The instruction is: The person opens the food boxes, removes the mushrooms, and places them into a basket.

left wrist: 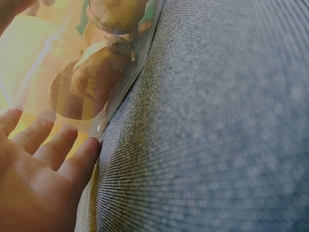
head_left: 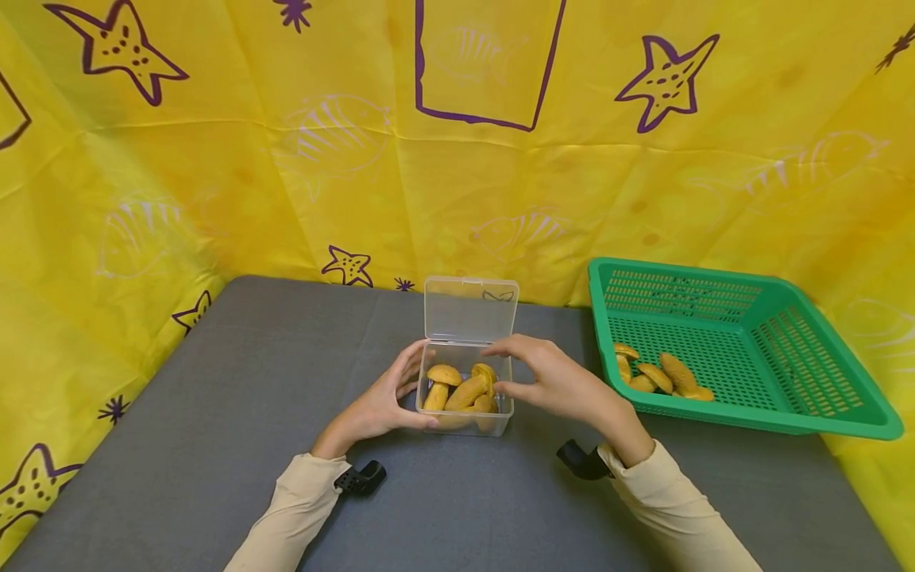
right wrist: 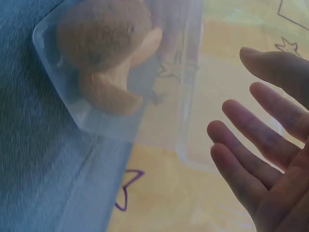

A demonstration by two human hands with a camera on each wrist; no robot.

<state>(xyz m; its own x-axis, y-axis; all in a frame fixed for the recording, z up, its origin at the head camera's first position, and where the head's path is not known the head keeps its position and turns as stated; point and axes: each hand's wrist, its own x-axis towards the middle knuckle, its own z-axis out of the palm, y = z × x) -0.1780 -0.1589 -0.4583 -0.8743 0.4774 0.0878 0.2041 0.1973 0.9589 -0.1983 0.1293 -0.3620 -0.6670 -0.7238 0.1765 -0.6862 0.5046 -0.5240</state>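
Note:
A clear plastic box [head_left: 443,425] stands on the table with its hinged lid [head_left: 470,310] raised at the back. Several brown-yellow mushrooms [head_left: 466,392] lie inside it; they also show through the wall in the left wrist view [left wrist: 99,72] and the right wrist view [right wrist: 104,38]. My left hand [head_left: 382,401] grips the box's left side, thumb along the front and fingers on the side wall. Over the right rim hovers my right hand [head_left: 554,381], thumb and fingers spread apart. In the right wrist view that hand [right wrist: 275,150] holds nothing.
On the right stands a green perforated basket [head_left: 793,349] with several more mushrooms [head_left: 661,377] in its left front corner. Behind the grey table [head_left: 307,342] hangs a yellow cloth [head_left: 457,183] printed with starfish and fish. Black wrist mounts [head_left: 360,478] sit at both cuffs.

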